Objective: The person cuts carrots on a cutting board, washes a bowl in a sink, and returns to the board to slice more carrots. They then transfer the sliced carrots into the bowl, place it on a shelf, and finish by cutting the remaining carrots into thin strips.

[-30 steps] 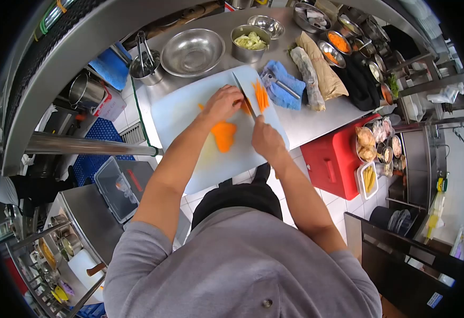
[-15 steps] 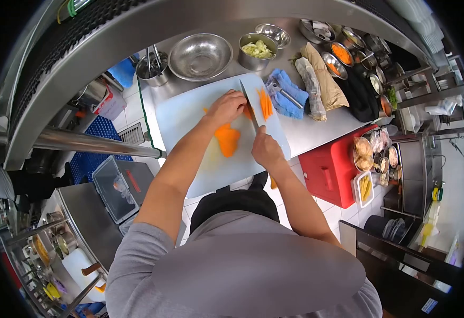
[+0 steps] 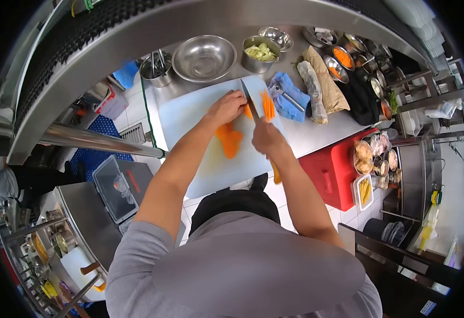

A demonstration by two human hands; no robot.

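On the white cutting board [image 3: 200, 169], my left hand [image 3: 228, 108] rests with curled fingers on carrot slices [image 3: 247, 112], partly hidden under it. My right hand [image 3: 268, 139] is wrapped round the handle of a kitchen knife [image 3: 249, 99]. The blade lies just right of my left fingertips, its tip pointing to the board's far edge. Thin carrot strips [image 3: 267, 105] are piled to the right of the blade. Larger flat orange carrot pieces [image 3: 229, 142] lie below my left hand, nearer to me.
Behind the board stand a perforated steel bowl [image 3: 204, 58] and a pot of chopped pale-green vegetable [image 3: 260, 58]. A blue cloth [image 3: 289, 97] with a peeler on it lies to the right. A red cooler box [image 3: 327, 172] is beside the counter. A person [image 3: 9, 180] stands at far left.
My right hand has moved forward along with the knife's handle. My left hand stays on the carrot. The whole view has shifted slightly.
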